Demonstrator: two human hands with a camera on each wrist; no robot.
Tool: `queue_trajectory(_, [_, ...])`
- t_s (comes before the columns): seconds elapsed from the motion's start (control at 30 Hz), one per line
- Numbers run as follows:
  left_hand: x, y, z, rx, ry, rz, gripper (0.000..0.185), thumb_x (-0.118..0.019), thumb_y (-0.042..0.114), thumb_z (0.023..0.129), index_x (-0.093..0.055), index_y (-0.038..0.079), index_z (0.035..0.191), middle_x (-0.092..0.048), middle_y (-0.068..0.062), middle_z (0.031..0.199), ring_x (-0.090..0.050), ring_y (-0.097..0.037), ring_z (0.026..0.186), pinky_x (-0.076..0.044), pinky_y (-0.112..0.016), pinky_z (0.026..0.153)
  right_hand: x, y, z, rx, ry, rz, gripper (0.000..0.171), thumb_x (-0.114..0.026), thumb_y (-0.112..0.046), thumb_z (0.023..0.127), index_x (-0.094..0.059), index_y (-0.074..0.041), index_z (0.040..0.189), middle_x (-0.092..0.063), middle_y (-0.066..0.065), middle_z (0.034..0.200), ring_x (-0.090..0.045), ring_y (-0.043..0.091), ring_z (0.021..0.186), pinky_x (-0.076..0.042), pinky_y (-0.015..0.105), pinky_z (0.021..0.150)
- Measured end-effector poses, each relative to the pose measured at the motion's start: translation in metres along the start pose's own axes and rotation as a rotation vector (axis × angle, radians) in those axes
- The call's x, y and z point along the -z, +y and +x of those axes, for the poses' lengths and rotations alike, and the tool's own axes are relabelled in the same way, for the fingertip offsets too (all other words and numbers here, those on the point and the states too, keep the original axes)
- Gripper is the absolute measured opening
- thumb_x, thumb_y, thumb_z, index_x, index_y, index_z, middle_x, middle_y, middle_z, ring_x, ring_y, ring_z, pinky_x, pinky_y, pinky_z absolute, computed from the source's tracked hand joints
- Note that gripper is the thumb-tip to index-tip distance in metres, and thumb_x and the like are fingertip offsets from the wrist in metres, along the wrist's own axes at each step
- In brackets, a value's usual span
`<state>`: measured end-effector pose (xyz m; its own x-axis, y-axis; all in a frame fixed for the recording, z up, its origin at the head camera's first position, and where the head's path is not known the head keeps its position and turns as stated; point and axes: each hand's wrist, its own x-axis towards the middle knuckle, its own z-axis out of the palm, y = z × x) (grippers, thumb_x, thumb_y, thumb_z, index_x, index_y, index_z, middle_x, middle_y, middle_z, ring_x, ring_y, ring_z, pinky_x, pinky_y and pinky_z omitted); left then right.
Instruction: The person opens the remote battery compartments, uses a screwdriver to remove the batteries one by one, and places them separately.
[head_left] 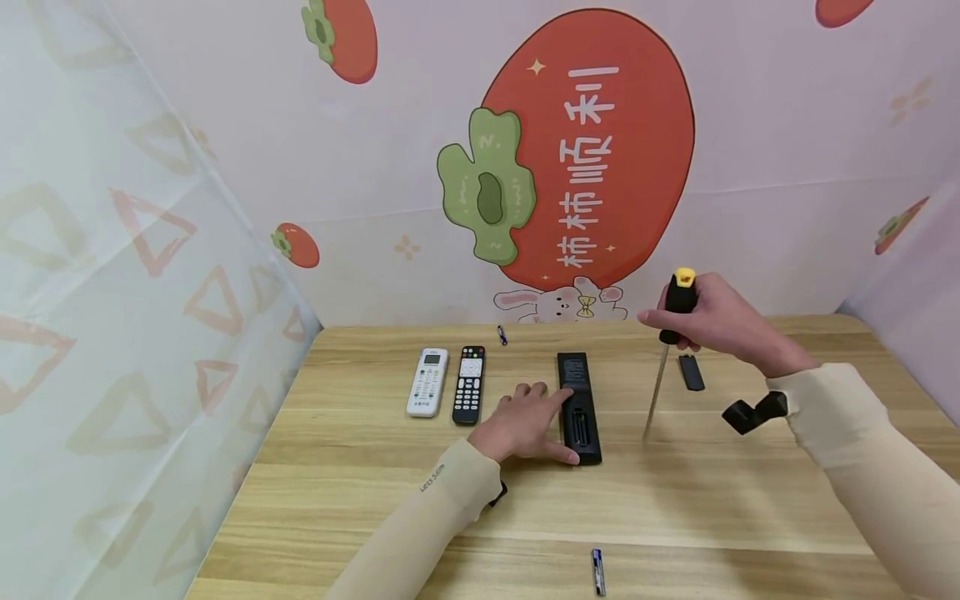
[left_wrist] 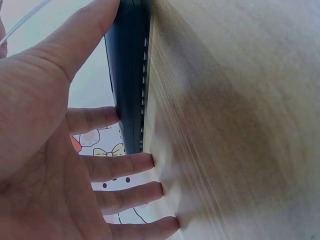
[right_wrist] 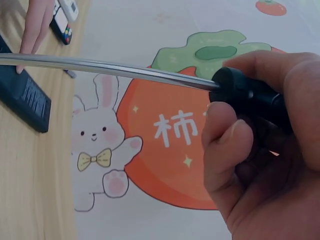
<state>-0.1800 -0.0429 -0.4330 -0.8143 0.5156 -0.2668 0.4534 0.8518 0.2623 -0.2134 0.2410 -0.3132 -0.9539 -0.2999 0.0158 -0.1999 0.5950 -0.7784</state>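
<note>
A black remote control (head_left: 574,375) lies back up on the table, its battery compartment uncovered; whether a battery sits inside I cannot tell. My left hand (head_left: 517,423) steadies it with outstretched thumb and index finger against it, while its other fingertips touch the wood. Well to the right, my right hand (head_left: 727,325) grips the black and yellow handle of a screwdriver (head_left: 681,298). The long metal shaft (right_wrist: 125,70) slants down beside the remote, apart from it. A small black battery cover (head_left: 692,372) lies behind the shaft, to its right.
A white remote (head_left: 427,383) and another black remote (head_left: 468,385) lie to the left. One battery (head_left: 502,335) is near the table's back edge, another battery (head_left: 597,572) near the front. A patterned cloth wall (head_left: 375,267) stands behind the table.
</note>
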Motion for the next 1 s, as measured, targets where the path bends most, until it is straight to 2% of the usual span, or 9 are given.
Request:
queue_trajectory(0.33, [0.000,0.000,0.000,0.006,-0.005,-0.009,0.098,-0.076,0.066,0.080,-0.033,0.029,0.160,-0.040,-0.012,0.155,-0.038,-0.035,0.139,-0.036,-0.056,0.109,0.004,0.010,0.000,-0.064,-0.118,-0.110,0.033,-0.077,-0.029,0.091,-0.062,-0.003,0.078,-0.054,0.003,0.058,-0.051,0.016,0.050,-0.045,0.033,0.050])
queue_trajectory(0.63, [-0.001,0.000,0.000,0.005,-0.005,-0.005,0.099,-0.076,0.067,0.079,-0.032,0.029,0.160,-0.041,-0.012,0.155,-0.039,-0.035,0.138,-0.037,-0.056,0.109,0.004,0.022,-0.005,-0.096,-0.206,-0.119,0.039,-0.078,-0.031,0.090,-0.057,-0.006,0.068,-0.049,0.000,0.053,-0.047,0.015,0.047,-0.041,0.030,0.047])
queue_trajectory(1.0, [0.000,0.000,0.000,0.000,-0.004,-0.015,0.098,-0.076,0.066,0.079,-0.034,0.029,0.160,-0.041,-0.011,0.155,-0.039,-0.034,0.138,-0.037,-0.056,0.109,0.000,0.048,-0.014,-0.122,-0.305,-0.151,0.030,-0.077,-0.024,0.088,-0.057,-0.003,0.081,-0.053,0.002,0.059,-0.050,0.016,0.049,-0.043,0.030,0.047])
